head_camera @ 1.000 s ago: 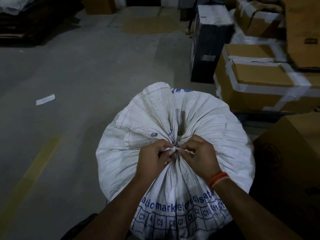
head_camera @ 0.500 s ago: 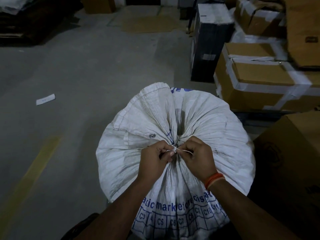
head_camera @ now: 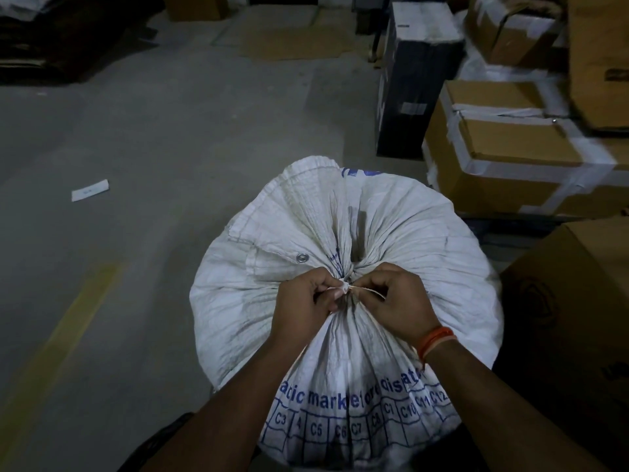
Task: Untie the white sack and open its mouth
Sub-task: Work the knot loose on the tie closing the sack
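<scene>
The white sack (head_camera: 343,253) stands full on the concrete floor (head_camera: 153,165), its mouth gathered tight into a puckered knot at the top centre. Both hands meet right on that knot: the left hand (head_camera: 303,306) pinches the white tie string (head_camera: 347,287) with curled fingers, and the right hand (head_camera: 396,301), an orange wristband (head_camera: 435,342) on its wrist, pinches the string's other end beside it. A metal eyelet (head_camera: 302,257) sits just left of the gather. Taped cardboard boxes (head_camera: 517,148) are stacked to the right
</scene>
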A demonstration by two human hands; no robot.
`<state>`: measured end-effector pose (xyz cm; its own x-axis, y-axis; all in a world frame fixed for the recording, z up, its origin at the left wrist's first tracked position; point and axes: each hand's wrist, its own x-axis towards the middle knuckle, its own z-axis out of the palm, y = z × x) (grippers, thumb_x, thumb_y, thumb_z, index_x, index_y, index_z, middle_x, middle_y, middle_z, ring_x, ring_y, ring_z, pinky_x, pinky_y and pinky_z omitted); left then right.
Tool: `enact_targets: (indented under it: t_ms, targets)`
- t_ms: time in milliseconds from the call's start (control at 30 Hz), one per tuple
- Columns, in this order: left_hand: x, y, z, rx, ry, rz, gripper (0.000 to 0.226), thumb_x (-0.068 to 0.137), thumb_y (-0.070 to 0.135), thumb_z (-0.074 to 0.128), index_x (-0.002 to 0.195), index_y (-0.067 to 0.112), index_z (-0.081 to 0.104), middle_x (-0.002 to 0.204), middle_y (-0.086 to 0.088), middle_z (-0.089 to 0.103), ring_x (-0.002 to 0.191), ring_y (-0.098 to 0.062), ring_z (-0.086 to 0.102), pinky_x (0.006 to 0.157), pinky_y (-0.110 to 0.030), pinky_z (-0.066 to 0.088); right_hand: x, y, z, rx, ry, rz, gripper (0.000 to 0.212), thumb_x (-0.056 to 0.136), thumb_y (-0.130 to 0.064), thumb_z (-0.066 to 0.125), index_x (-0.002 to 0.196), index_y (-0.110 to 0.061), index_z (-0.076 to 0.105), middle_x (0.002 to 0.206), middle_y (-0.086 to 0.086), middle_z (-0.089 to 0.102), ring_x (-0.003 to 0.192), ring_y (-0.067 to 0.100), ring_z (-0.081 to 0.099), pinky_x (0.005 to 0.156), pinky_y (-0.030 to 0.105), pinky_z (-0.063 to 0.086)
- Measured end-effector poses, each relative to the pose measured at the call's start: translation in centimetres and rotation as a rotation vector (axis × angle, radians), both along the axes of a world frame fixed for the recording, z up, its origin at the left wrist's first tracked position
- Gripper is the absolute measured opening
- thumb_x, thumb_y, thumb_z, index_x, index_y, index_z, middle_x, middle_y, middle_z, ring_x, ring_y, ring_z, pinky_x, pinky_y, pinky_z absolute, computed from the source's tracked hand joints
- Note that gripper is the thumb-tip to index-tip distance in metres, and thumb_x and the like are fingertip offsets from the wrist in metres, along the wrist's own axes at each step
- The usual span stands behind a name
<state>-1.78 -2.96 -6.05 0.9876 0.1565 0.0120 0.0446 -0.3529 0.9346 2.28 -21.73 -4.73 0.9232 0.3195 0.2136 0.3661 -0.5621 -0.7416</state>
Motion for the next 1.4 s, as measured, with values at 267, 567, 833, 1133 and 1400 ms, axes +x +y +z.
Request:
enact_targets:
  t_ms: [267, 567, 833, 1133, 1400]
  targets:
    - [-0.2, -0.2, -0.1, -0.019, 0.007, -0.009, 0.017, 0.092, 0.006, 0.075, 0.084, 0.021, 0.076, 0.074, 0.000, 0.079, 0.066, -0.019, 0.078, 0.070, -0.042, 0.066, 0.0, 0.3, -0.6, 0.003, -0.039, -0.021, 0.002, 0.082, -0.012, 0.082, 0.081, -0.013, 0.080, 0.075, -0.001, 0.064, 0.066, 0.010, 0.064, 0.061, 0.026, 0.052]
    - [-0.2, -0.1, -0.3, -0.048, 0.031, -0.005, 0.025, 0.092, 0.004, 0.074, 0.083, 0.027, 0.075, 0.077, -0.001, 0.079, 0.066, -0.020, 0.078, 0.071, -0.045, 0.066, 0.0, 0.6, -1.0, 0.037, -0.038, 0.005, 0.003, 0.081, -0.009, 0.082, 0.081, -0.011, 0.081, 0.074, -0.004, 0.062, 0.067, 0.009, 0.062, 0.061, 0.014, 0.046]
    - [-0.4, -0.2, 0.0, 0.009, -0.007, -0.040, 0.007, 0.094, 0.003, 0.073, 0.091, 0.007, 0.078, 0.075, 0.000, 0.077, 0.064, -0.010, 0.076, 0.064, -0.024, 0.061, 0.4, 0.3, -1.2, 0.016, -0.033, 0.050, 0.004, 0.080, -0.011, 0.083, 0.082, -0.014, 0.082, 0.071, -0.006, 0.062, 0.069, 0.003, 0.060, 0.064, 0.011, 0.043]
    - [-0.4, -0.3, -0.3, -0.026, -0.032, -0.035, 0.009, 0.094, 0.005, 0.073, 0.091, 0.012, 0.078, 0.078, -0.002, 0.078, 0.070, -0.016, 0.077, 0.071, -0.043, 0.067, 0.4, 0.2, -0.7, 0.017, -0.037, 0.056, 0.004, 0.080, -0.011, 0.083, 0.082, -0.014, 0.083, 0.072, -0.009, 0.062, 0.069, 0.003, 0.060, 0.066, 0.014, 0.045]
    - [-1.1, -0.9, 0.2, -0.358, 0.078, 0.062, 0.009, 0.095, 0.008, 0.074, 0.102, 0.008, 0.068, 0.092, -0.014, 0.081, 0.081, -0.032, 0.080, 0.088, -0.055, 0.064, 0.0, 0.1, 0.1, 0.035, -0.046, -0.015, 0.002, 0.081, -0.016, 0.083, 0.083, -0.016, 0.082, 0.077, -0.003, 0.069, 0.071, 0.006, 0.065, 0.065, 0.019, 0.052]
